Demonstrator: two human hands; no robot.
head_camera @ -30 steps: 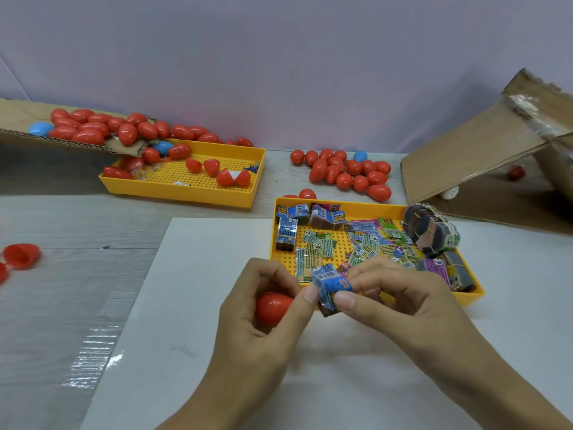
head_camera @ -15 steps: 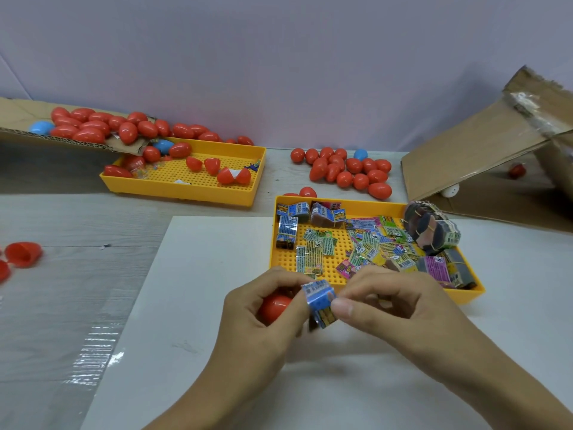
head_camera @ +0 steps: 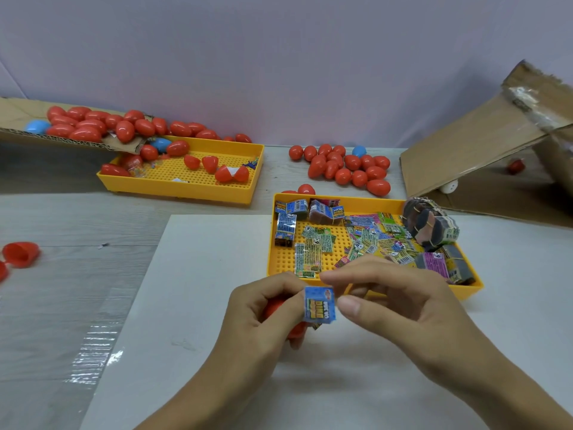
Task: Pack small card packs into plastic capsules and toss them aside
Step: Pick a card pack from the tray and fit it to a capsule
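My left hand (head_camera: 263, 324) curls round a red capsule (head_camera: 274, 307), which is mostly hidden behind its fingers. A small blue card pack (head_camera: 319, 304) stands between both hands, pinched by my left thumb and by the thumb and forefinger of my right hand (head_camera: 400, 305). Just behind the hands lies a yellow tray (head_camera: 366, 203) holding several loose and bundled card packs (head_camera: 366, 240).
A second yellow tray (head_camera: 186, 192) at back left holds red capsules spilling from a cardboard flap (head_camera: 18, 119). A heap of shut capsules (head_camera: 344, 167) lies at the back. An open cardboard box (head_camera: 483, 150) stands right. Open red halves (head_camera: 20, 252) lie far left.
Both hands have drawn together and nearer to me, and the blue pack has turned so its printed face shows. The capsule has become more hidden behind my left fingers.
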